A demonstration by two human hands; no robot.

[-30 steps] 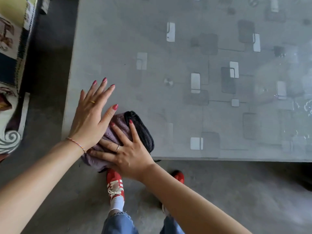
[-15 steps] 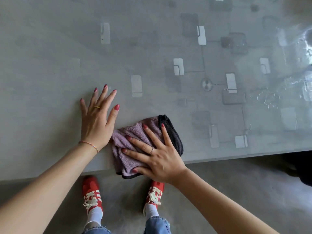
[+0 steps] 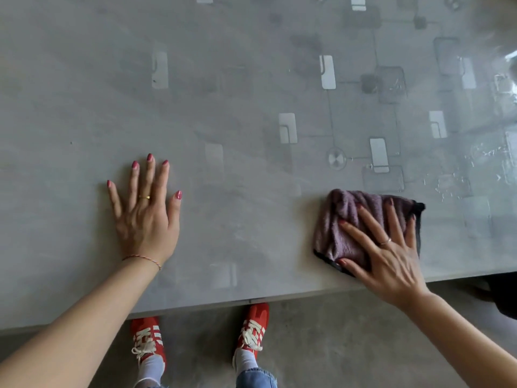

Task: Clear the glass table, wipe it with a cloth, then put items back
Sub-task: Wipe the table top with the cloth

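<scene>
The glass table (image 3: 251, 113) fills most of the head view, its grey top printed with pale and dark rectangles. A folded purple cloth (image 3: 344, 217) with a black edge lies near the table's front edge at the right. My right hand (image 3: 389, 256) presses flat on the cloth, fingers spread over it. My left hand (image 3: 145, 217) rests flat on the bare glass at the left, fingers apart, holding nothing. Wet streaks and droplets (image 3: 453, 183) glisten on the glass to the right of the cloth.
The table's front edge (image 3: 251, 301) runs across the lower part of the view. Below it is a grey concrete floor with my two red shoes (image 3: 253, 326). A dark object (image 3: 503, 295) sits under the table's right end.
My right hand has slid the cloth to the right along the front edge, away from my left hand. The left hand stays flat on the glass. The view has shifted right.
</scene>
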